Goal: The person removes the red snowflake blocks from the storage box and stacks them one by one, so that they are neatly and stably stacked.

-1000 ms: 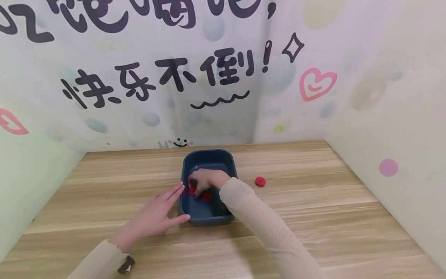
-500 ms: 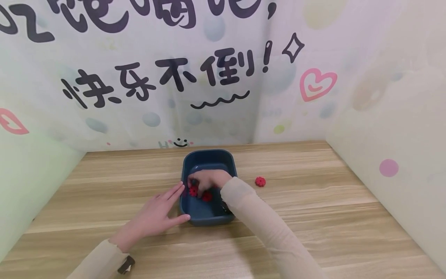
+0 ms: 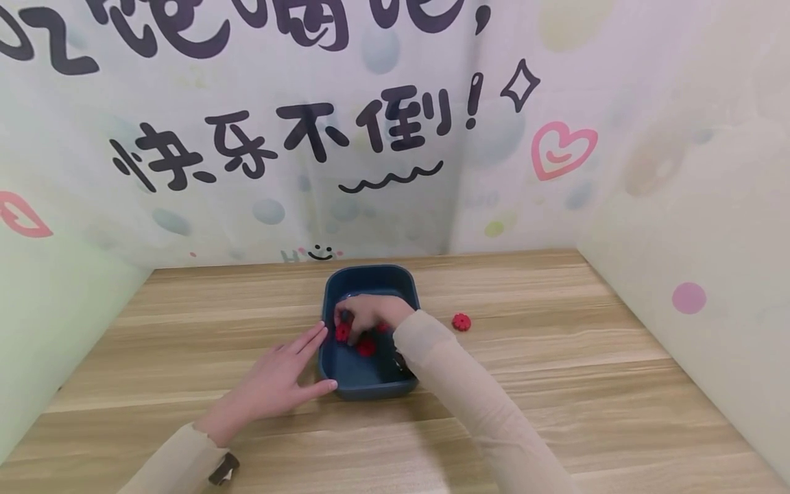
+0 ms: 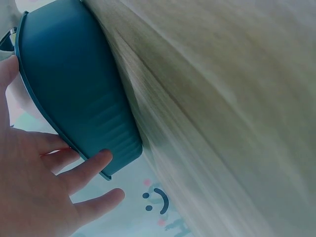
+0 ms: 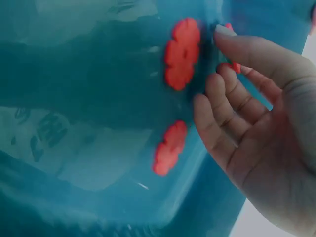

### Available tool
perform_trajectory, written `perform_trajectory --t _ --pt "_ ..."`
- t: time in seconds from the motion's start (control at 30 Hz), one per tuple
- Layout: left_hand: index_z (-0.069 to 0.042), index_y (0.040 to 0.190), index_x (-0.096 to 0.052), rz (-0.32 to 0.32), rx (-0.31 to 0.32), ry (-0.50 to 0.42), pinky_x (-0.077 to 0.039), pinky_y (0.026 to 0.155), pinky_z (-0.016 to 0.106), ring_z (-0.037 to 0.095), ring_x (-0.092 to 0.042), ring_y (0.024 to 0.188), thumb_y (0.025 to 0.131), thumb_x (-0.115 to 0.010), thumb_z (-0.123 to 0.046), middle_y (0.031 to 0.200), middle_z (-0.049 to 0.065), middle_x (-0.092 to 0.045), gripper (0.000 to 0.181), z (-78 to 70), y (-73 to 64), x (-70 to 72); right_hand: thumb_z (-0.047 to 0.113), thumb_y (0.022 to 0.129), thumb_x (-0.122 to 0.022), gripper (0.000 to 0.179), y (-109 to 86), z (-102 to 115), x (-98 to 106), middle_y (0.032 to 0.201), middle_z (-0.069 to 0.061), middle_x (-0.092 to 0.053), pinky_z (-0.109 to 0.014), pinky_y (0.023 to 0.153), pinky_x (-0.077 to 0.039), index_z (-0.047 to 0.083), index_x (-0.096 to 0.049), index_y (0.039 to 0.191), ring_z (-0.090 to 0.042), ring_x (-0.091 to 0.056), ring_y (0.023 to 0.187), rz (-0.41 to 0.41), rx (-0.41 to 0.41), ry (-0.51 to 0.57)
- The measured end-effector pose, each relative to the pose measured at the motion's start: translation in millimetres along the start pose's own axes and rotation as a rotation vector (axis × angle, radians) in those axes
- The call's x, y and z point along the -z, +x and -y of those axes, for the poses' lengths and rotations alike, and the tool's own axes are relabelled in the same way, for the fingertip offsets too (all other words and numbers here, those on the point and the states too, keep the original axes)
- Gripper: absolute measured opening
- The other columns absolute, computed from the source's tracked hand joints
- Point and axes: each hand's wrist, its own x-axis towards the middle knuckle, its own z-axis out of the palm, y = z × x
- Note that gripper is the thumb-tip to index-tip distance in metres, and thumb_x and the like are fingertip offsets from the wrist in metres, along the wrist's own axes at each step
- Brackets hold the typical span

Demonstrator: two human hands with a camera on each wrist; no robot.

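A dark blue rectangular bin [image 3: 369, 393] stands on the table. My right hand [image 3: 369, 314] reaches into it and pinches a red flower-shaped piece [image 5: 235, 52] by the bin's left wall, partly covered by the thumb and fingers. Two more red flower-shaped pieces lie in the bin: one piece [image 5: 182, 54] close to my fingertips, another piece [image 5: 170, 148] farther along the floor. Against the bin's left side rests my left hand [image 3: 274, 377], fingers extended, their tips and the thumb touching the rim. In the left wrist view, the spread left hand [image 4: 44, 182] lies along the bin's edge.
One loose red flower-shaped piece [image 3: 461, 322] lies on the wooden table [image 3: 555, 357], right of the bin. A printed white sheet [image 3: 395, 226] forms the back wall, and a pale wall [image 3: 710, 226] rises at the right.
My right hand has shifted slightly up and away inside the bin, the pinched red piece moving with it. Another red piece now shows beneath the wrist. My left hand has stayed in place.
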Motion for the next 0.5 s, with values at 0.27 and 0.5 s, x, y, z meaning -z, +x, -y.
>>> perform_trajectory --t 0.27,0.5 --pt "-0.004 0.136 -0.032 -0.001 -0.003 -0.004 -0.035 0.087 0.053 0.028 -0.039 0.118 0.079 -0.049 -0.059 0.141 0.009 -0.027 0.081 -1.0 1.8 -1.7 0.018 0.074 -0.072 0.031 -19.5 -2 36 0.082 0.000 -0.055 -0.024 0.064 -0.042 0.017 -0.053 0.099 -0.014 -0.051 0.073 -0.120 0.098 -0.040" --pt "-0.004 0.137 -0.031 0.009 0.007 -0.005 -0.034 0.088 0.052 0.028 -0.038 0.119 0.079 -0.046 -0.062 0.141 0.009 -0.026 0.084 -0.8 1.2 -0.9 0.014 0.074 -0.072 0.034 -45.3 -17 56 0.080 -0.004 -0.055 -0.025 0.062 -0.043 0.012 -0.051 0.101 -0.016 -0.052 0.071 -0.219 0.166 0.039"
